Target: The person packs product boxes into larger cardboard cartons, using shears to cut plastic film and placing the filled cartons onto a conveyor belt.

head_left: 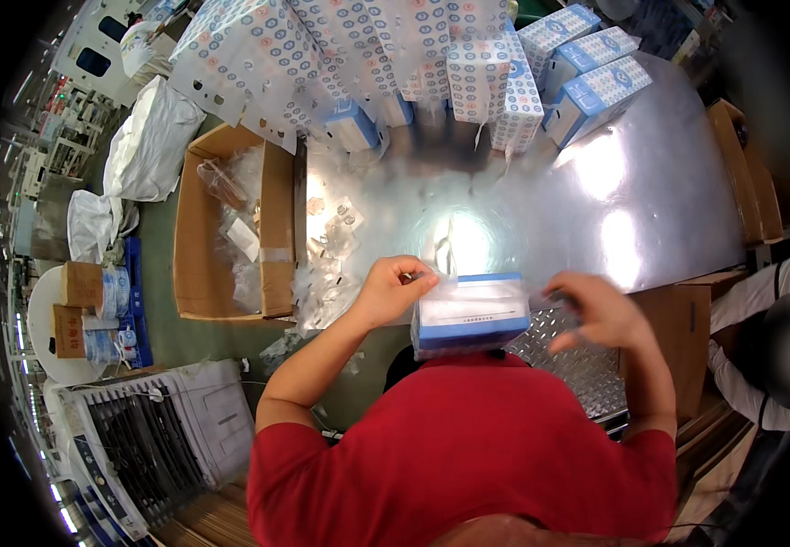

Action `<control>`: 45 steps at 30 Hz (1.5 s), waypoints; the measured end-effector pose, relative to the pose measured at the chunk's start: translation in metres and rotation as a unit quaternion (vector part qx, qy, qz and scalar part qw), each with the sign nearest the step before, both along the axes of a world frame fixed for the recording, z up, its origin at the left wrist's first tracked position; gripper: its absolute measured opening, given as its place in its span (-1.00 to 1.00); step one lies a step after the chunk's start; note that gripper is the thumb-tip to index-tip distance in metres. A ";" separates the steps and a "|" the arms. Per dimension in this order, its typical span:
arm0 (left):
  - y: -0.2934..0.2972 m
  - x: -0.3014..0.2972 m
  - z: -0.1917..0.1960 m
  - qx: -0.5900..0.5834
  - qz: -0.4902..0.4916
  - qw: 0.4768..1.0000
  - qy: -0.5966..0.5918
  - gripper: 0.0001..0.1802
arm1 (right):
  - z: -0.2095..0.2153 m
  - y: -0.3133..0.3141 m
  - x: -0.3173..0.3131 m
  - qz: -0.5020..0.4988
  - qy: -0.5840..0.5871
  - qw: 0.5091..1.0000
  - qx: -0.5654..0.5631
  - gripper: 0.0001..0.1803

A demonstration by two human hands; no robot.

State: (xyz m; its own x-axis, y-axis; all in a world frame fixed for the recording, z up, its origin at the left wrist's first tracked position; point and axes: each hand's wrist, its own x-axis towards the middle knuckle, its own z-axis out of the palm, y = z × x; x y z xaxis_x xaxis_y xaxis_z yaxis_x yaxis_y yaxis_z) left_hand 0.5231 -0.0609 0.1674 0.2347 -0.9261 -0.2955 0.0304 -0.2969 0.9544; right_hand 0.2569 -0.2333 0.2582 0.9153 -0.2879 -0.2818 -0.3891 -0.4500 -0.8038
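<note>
A small white and blue box sits against my chest at the near edge of the shiny metal table. Thin clear plastic film lies over its top. My left hand pinches the film at the box's upper left corner. My right hand is blurred at the box's right side, fingers curled on the film's other end. My red shirt hides the lower part of the box.
Stacks of patterned white and blue boxes line the table's far edge. An open cardboard carton with clear bags stands at left, loose clear bags beside it. A fan unit is lower left, another person at right.
</note>
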 end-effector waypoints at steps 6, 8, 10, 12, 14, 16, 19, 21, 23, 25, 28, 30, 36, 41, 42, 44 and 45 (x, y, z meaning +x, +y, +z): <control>-0.010 0.003 0.038 -0.039 -0.060 0.989 -0.131 -0.93 | -0.028 0.011 0.049 0.134 0.045 0.989 -0.046 -0.20; -0.011 0.004 0.042 -0.041 -0.075 0.982 -0.167 -0.92 | -0.031 0.010 0.057 0.148 0.035 0.986 -0.062 -0.19; -0.012 0.003 0.043 -0.048 -0.078 0.982 -0.167 -0.92 | -0.033 0.012 0.066 0.155 0.026 0.985 -0.072 -0.19; -0.013 0.003 0.042 -0.051 -0.084 0.981 -0.167 -0.94 | -0.035 0.015 0.076 0.157 0.018 0.985 -0.076 -0.19; -0.014 0.003 0.042 -0.051 -0.092 0.980 -0.170 -0.94 | -0.042 0.019 0.084 0.164 -0.006 0.983 -0.083 -0.18; -0.015 0.003 0.045 -0.046 -0.100 0.978 -0.176 -0.94 | -0.040 0.022 0.090 0.173 -0.003 0.981 -0.087 -0.17; -0.013 0.004 0.047 -0.079 -0.096 0.971 -0.206 -0.93 | -0.034 0.024 0.098 0.185 0.027 0.979 -0.084 -0.19; -0.013 0.011 0.064 -0.146 -0.027 0.951 -0.273 -0.93 | -0.037 0.025 0.099 0.185 0.030 0.980 -0.073 -0.22; 0.001 0.024 0.086 -0.178 0.024 0.917 -0.355 -0.95 | -0.043 0.014 0.085 0.079 -0.028 0.996 -0.019 -0.26; 0.044 0.037 0.089 -0.144 0.025 0.873 -0.465 -0.93 | -0.052 -0.004 0.058 -0.032 -0.103 0.994 0.017 -0.25; 0.126 0.045 0.048 0.316 -0.400 0.686 -0.519 -0.61 | -0.095 -0.011 0.005 -0.152 -0.156 0.954 0.205 -0.04; 0.162 0.041 -0.002 0.425 -0.491 0.585 -0.486 -0.08 | -0.122 0.015 -0.022 -0.215 -0.199 0.905 0.309 0.07; 0.082 -0.040 -0.106 0.080 -0.180 0.976 -0.095 0.16 | -0.183 0.102 -0.014 -0.276 -0.263 0.888 0.259 0.15; -0.002 -0.085 -0.036 -0.221 -0.079 0.913 -0.333 0.06 | -0.152 0.066 -0.063 -0.471 -0.475 0.741 0.066 -0.17; -0.029 -0.089 -0.005 -0.179 -0.126 0.908 -0.358 -0.01 | -0.131 0.061 -0.079 -0.505 -0.479 0.717 0.039 -0.16; -0.086 -0.106 0.021 -0.199 -0.136 0.869 -0.433 -0.10 | -0.101 0.059 -0.102 -0.533 -0.504 0.679 -0.033 -0.17; -0.117 -0.114 0.019 -0.228 -0.142 0.821 -0.503 -0.11 | -0.101 0.060 -0.112 -0.537 -0.506 0.674 -0.036 -0.21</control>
State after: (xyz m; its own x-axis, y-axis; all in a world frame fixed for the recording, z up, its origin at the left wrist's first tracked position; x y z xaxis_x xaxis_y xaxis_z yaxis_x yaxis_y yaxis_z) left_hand 0.4088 -0.1776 0.1866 -0.0965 -0.9461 0.3091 -0.8507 0.2396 0.4679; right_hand 0.1446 -0.1728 0.1569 -0.1198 -0.9172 0.3800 0.2101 -0.3975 -0.8932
